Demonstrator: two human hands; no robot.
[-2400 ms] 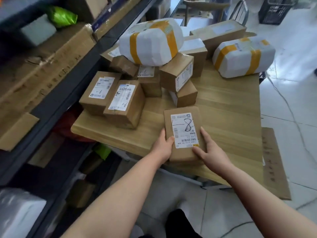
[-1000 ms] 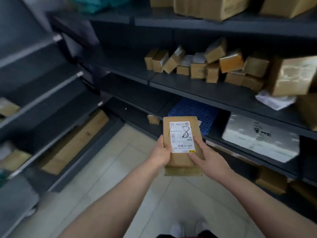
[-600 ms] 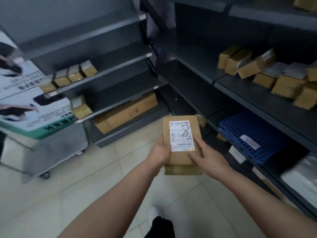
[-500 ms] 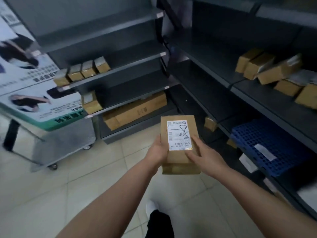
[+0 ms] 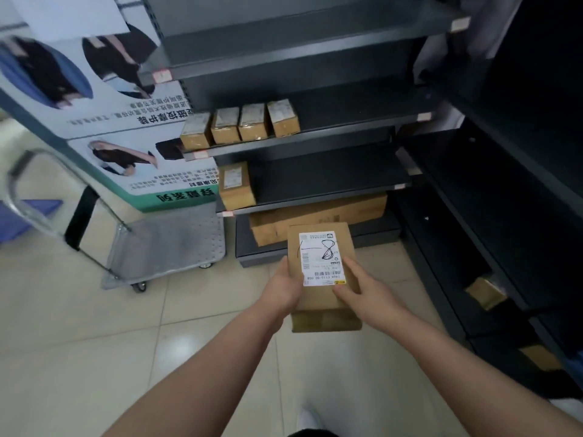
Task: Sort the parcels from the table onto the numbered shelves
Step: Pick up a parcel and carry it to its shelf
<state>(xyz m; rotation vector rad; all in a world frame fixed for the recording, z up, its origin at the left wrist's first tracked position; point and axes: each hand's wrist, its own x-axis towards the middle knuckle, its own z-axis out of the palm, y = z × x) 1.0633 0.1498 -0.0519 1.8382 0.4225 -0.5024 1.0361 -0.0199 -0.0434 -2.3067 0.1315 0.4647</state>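
**Parcel "8" held in both grips, facing shelves**

Both forearms reach fwd and low over the tiled floor. L grip (image 5: 285, 288) curls round the left edge of the cardboard parcel (image 5: 321, 263). R grip (image 5: 366, 294) clasps its lower-right corner, fingers on the top face by the label. Parcel is in the air, label up, just before the dark shelf unit (image 5: 315, 135).

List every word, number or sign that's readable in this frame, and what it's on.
"8", handwritten after a dash: label on the parcel.
The label's printed lines and barcode digits: too small to read.
Poster: Chinese characters, upside down and blurred, not readable.
Shelf tags: blurred, unreadable.
Labels on the shelved boxes: too small to read.
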